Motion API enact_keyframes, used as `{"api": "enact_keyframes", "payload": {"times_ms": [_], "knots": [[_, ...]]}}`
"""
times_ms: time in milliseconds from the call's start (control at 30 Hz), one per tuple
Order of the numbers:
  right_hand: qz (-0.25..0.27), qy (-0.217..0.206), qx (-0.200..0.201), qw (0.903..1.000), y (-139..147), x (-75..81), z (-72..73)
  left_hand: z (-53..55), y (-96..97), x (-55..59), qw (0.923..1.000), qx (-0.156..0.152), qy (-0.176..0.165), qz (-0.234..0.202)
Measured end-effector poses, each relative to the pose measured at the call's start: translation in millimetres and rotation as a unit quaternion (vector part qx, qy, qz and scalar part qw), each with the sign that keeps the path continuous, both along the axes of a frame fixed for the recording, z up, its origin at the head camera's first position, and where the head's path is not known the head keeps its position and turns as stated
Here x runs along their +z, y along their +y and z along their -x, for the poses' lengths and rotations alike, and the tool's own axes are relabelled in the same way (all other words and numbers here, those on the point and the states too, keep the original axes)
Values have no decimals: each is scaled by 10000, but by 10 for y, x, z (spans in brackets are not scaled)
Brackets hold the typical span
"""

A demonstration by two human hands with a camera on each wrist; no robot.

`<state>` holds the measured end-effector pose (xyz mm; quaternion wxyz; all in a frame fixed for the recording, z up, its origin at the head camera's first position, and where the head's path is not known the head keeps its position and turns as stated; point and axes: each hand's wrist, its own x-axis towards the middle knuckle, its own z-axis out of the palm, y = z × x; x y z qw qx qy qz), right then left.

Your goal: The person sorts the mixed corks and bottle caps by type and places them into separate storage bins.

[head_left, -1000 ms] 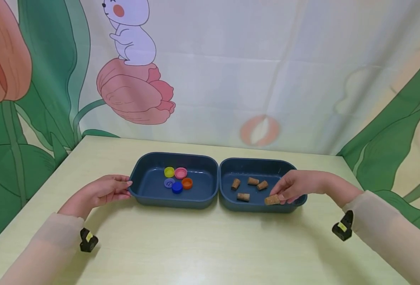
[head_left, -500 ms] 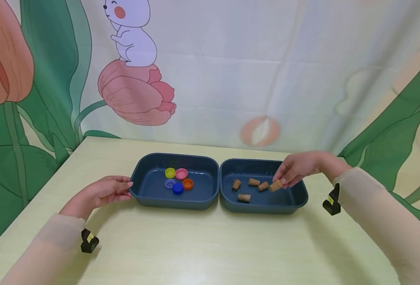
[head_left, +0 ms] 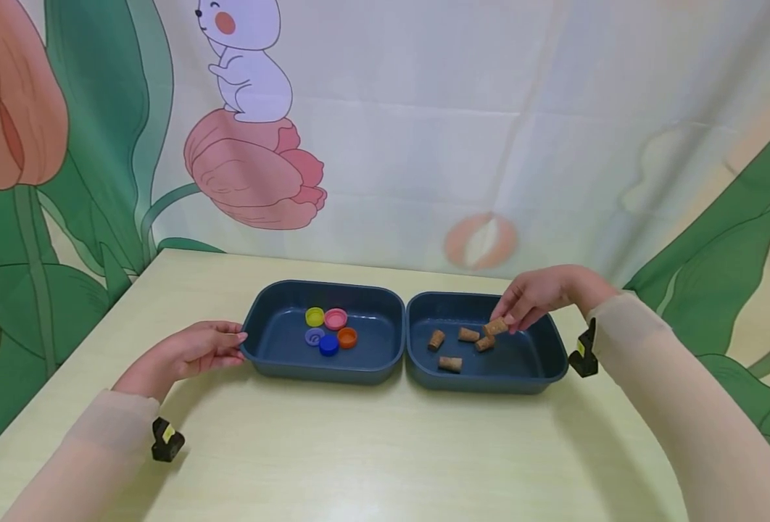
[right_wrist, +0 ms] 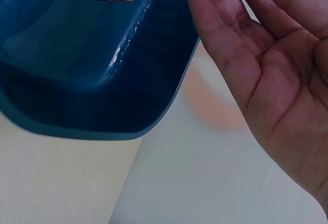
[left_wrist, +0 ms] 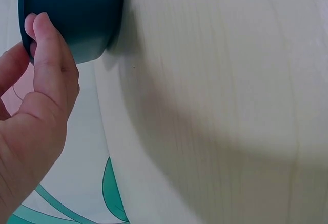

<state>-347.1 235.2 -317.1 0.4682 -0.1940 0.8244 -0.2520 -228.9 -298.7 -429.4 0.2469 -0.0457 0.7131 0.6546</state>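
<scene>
On the left stands a dark blue tray (head_left: 323,375) with several coloured bottle caps (head_left: 328,345) in it. My left hand (head_left: 196,350) pinches that tray's left end, as the left wrist view confirms. A second dark blue tray (head_left: 489,382) sits against it on the right and contains several corks (head_left: 450,364). Over this tray my right hand (head_left: 536,296) holds a cork (head_left: 494,327) between its fingertips, just above or touching a lying cork (head_left: 485,344); I cannot tell which. In the right wrist view the fingertips run out of frame, and the held cork cannot be made out.
Both trays rest on a pale wooden table (head_left: 359,449). Behind it hangs a printed cloth (head_left: 385,159) with flowers and a white animal. A small black device (head_left: 167,439) is fixed at the left wrist, another black device (head_left: 584,351) at the right.
My right hand has carried the cork from the right tray's front side inward and to the left, beside the other corks. The left hand keeps its hold on the left tray.
</scene>
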Motion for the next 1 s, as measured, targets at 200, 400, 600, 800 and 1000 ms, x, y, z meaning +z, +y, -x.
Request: {"api": "enact_keyframes", "payload": {"times_ms": [200, 400, 600, 800, 1000], "knots": [[101, -106, -69, 9999, 8, -46, 86, 3, 5, 10, 10000, 18, -34, 5], [175, -161, -282, 9993, 26, -97, 170, 12, -1, 22, 10000, 26, -64, 50], [146, -257, -222, 9993, 9, -164, 245, 12, -15, 11, 10000, 24, -62, 5], [30, -404, -105, 9991, -54, -298, 245, -3, -15, -3, 10000, 12, -71, 6], [-275, -482, -88, 9984, -122, -420, 207, -8, -5, 23, 10000, 0, -90, 8]]}}
